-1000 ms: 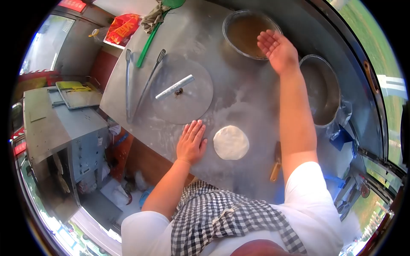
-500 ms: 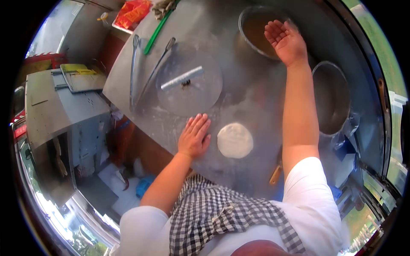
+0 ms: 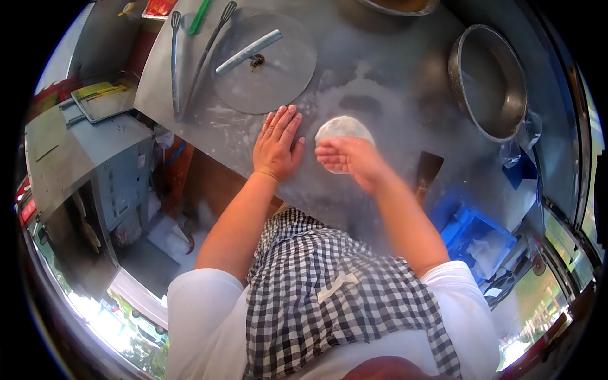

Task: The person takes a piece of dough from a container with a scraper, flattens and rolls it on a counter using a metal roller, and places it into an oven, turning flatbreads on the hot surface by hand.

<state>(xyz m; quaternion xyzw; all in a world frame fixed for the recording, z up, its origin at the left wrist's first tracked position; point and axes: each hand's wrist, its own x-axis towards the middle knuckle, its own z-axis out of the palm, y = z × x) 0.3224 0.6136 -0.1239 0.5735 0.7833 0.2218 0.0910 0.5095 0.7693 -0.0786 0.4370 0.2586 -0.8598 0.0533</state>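
On the floury metal table lies a round, flat piece of dough (image 3: 345, 125), pale and smooth. My right hand (image 3: 354, 161) overlaps its near side, fingers stretched to the left and nothing visible in them. Just left of the dough, my left hand (image 3: 277, 142) rests flat on the table, its fingers pointing away from me and the thumb slightly apart. Beyond those fingertips sits a round metal lid (image 3: 288, 79) with a bar handle. A scraper (image 3: 429, 170) with a dark wide blade lies to the right, partly behind my right forearm.
Two long-handled metal turners (image 3: 176, 69) lie left of the lid, near a green handle (image 3: 199, 16). A deep metal basin (image 3: 457, 85) stands at the right; another bowl's rim (image 3: 386, 9) shows at the top. Below right is a blue crate (image 3: 459, 231).
My right hand has come down from over the far bowl to the dough. My left hand stays flat beside the dough. The view has tilted, so the table sits higher.
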